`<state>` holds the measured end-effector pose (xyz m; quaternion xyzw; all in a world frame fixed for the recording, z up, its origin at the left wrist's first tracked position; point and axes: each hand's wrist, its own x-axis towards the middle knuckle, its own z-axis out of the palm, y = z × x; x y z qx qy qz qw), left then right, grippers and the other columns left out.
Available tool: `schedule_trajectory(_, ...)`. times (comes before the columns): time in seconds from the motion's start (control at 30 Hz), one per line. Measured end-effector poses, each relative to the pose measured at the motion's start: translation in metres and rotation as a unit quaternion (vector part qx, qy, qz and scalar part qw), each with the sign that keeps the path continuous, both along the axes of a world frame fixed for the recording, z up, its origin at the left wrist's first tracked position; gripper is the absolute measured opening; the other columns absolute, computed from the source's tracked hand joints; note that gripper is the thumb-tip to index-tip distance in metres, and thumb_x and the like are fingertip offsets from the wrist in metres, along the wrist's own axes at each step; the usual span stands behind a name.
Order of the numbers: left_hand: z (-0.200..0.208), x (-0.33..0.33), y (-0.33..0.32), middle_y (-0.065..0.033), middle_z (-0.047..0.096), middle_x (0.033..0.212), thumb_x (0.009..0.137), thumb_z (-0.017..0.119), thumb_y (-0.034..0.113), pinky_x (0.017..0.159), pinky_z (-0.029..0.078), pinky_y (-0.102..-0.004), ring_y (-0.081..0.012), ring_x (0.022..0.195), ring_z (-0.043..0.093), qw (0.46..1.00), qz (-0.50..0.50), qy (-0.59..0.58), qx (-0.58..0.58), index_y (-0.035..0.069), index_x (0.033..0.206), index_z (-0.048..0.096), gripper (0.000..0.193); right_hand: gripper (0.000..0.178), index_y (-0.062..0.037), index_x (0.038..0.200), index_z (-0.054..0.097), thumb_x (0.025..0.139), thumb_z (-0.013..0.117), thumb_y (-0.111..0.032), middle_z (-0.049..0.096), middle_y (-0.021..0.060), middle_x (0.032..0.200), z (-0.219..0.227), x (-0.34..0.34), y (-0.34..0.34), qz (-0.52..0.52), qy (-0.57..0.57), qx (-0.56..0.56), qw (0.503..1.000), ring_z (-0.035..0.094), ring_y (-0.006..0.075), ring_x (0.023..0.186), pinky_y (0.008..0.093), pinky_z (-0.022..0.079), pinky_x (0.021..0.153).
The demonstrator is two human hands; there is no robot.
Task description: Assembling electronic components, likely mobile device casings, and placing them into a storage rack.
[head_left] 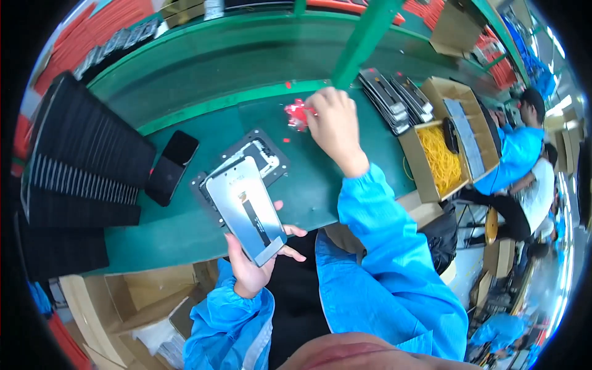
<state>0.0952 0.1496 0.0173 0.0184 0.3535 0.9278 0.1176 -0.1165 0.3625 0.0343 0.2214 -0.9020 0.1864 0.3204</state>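
My left hand (251, 269) holds a phone screen (245, 206) by its lower end, fingers wrapped behind it. The screen's silvery back faces up, with a dark flex cable running down the middle. Beneath and beyond it, an opened phone body (266, 154) sits in a dark grey fixture (282, 166) on the green bench; the screen covers part of it. My right hand (336, 120) reaches over the bench, fingers bent and pinched together at a small pile of red pieces (296, 115). What lies between those fingertips is hidden.
Tall black stacked trays (86, 154) stand at the left, beside a dark phone (172, 166). Stacked phone parts (383, 98) lie at the back right. A cardboard box (425, 166) holds yellow rubber bands (441, 154). A green post (364, 43) rises behind my right hand. Other people sit farther right.
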Motion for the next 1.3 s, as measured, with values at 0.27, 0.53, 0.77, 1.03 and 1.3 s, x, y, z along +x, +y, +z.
schedule_trajectory(0.27, 0.022, -0.018, -0.034, -0.0232, 0.040, 0.157, 0.102, 0.018, 0.074, 0.059, 0.065, -0.0467, -0.0424, 0.114, 0.065, 0.989, -0.100, -0.029, 0.109, 0.009, 0.163, 0.021, 0.089, 0.036, -0.0032, 0.130, 0.063, 0.094, 0.068, -0.003, 0.069, 0.0052, 0.092, 0.072, 0.111, -0.051, 0.331, -0.466, -0.420, 0.704, 0.067, 0.0100, 0.071, 0.0247, 0.050, 0.061)
schedule_trajectory(0.53, 0.030, -0.017, -0.060, -0.0259, 0.047, 0.149, 0.105, 0.025, 0.068, 0.066, 0.065, -0.0448, -0.0334, 0.109, 0.067, 0.998, -0.044, 0.041, 0.013, 0.005, 0.162, 0.024, 0.086, 0.039, -0.0009, 0.136, 0.062, 0.098, 0.067, -0.009, 0.073, 0.0042, 0.086, 0.065, 0.070, -0.028, 0.498, -0.675, -0.097, 0.535, 0.067, 0.0088, 0.061, 0.0221, 0.048, 0.050)
schedule_trajectory(0.77, 0.033, -0.038, -0.088, -0.0198, 0.062, 0.135, 0.094, 0.072, 0.041, 0.088, 0.058, -0.0362, -0.0272, 0.106, 0.067, 0.879, 0.235, 0.131, -0.394, 0.001, 0.153, 0.043, 0.077, 0.029, -0.0075, 0.121, 0.071, 0.105, 0.061, -0.029, 0.061, -0.0042, 0.077, 0.010, -0.017, -0.022, 0.249, -0.486, -0.320, 0.774, 0.057, 0.0042, 0.063, 0.0204, 0.044, 0.054)
schedule_trajectory(1.03, 0.019, -0.081, -0.071, -0.0186, 0.065, 0.128, 0.081, 0.087, 0.029, 0.102, 0.049, -0.0424, -0.0319, 0.115, 0.062, 0.645, 0.219, 0.220, -0.698, 0.001, 0.146, 0.050, 0.081, 0.036, -0.0075, 0.129, 0.069, 0.107, 0.056, -0.033, 0.070, 0.0042, 0.101, -0.019, -0.021, -0.025, 0.191, -0.435, -0.327, 0.817, 0.063, 0.0075, 0.075, 0.0213, 0.049, 0.055)
schedule_trajectory(1.3, 0.004, -0.104, -0.055, -0.0192, 0.066, 0.125, 0.080, 0.087, 0.031, 0.103, 0.047, -0.0450, -0.0352, 0.121, 0.057, 0.623, 0.193, 0.227, -0.723, 0.001, 0.143, 0.053, 0.078, 0.042, -0.0059, 0.132, 0.067, 0.106, 0.057, -0.038, 0.073, 0.0111, 0.114, -0.017, -0.019, -0.016, 0.182, -0.491, -0.280, 0.804, 0.068, 0.0133, 0.081, 0.0236, 0.052, 0.055)
